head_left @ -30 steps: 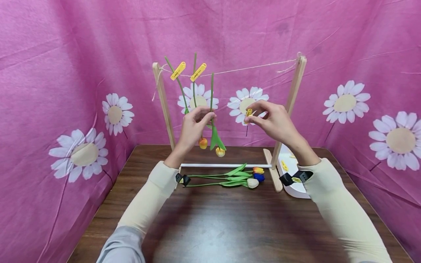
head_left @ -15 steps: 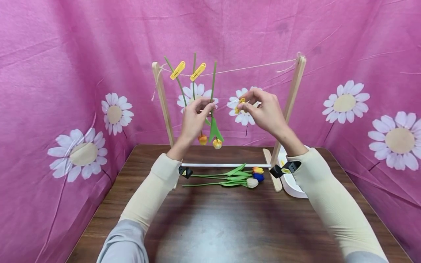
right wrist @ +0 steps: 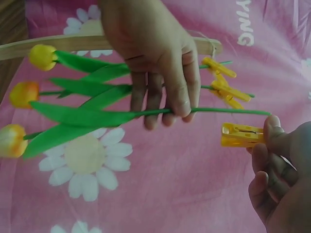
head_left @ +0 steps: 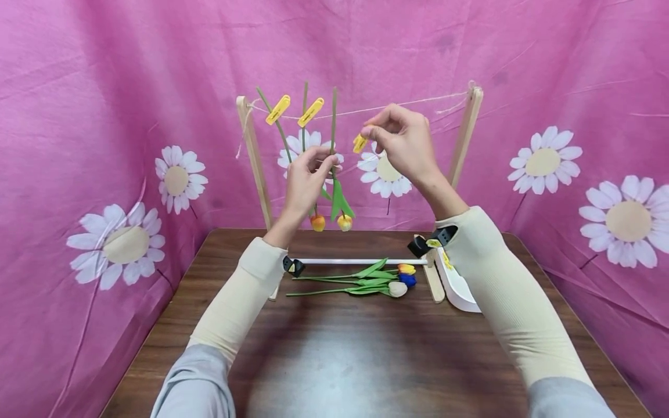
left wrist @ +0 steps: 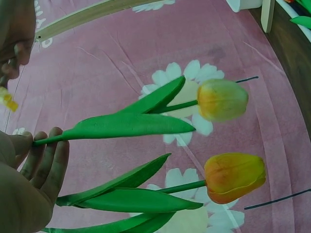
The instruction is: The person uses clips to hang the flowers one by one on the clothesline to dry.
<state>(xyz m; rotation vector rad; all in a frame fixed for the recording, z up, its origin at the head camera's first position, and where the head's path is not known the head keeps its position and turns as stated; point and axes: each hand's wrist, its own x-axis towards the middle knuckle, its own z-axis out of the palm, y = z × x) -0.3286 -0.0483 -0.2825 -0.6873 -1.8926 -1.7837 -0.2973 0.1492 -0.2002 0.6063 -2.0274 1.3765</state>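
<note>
In the head view my left hand pinches the stem of a yellow-and-white artificial tulip, bloom down. The top of its stem rises past the string. To the right, my right hand pinches a yellow clothespin by one end; in the right wrist view this clothespin is close to the stem tip, apart from the stem. Two tulips hang left of the held one, clipped by a yellow clothespin and another clothespin. An orange bloom shows below my left hand.
The string spans a left wooden post and a right post. A white rod joins them low down. Behind my right forearm stands a white tray with yellow clothespins. White, blue and orange-yellow tulips lie on the brown table.
My left hand has raised the tulip, so its stem top now passes above the string. My right hand has moved up and left with the clothespin, closer to the stem.
</note>
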